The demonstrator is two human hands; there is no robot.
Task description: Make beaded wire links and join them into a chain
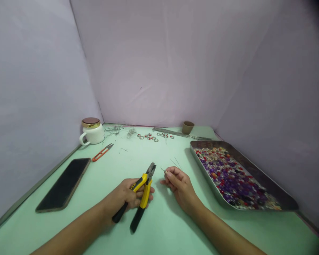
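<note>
My left hand (131,194) is closed around the yellow and black handles of a pair of pliers (144,196), whose jaws point up and away from me. To the right of the jaws, my right hand (178,182) pinches a short piece of wire (162,169) between thumb and forefinger. The tip of that wire sticks out toward the left; the rest is hidden by the fingers. Just beyond my right hand, thin loose wires (178,163) lie on the table. Farther back are several red and silver beaded rings (149,136).
On the right stands a metal tray (202,166) of mixed beads. Long wire rods (175,133) and a small brown cup (188,127) are at the back. Leftward are a lidded white mug (94,135), orange thread snips (102,153), a phone (65,184) and tangled wire bits (132,132).
</note>
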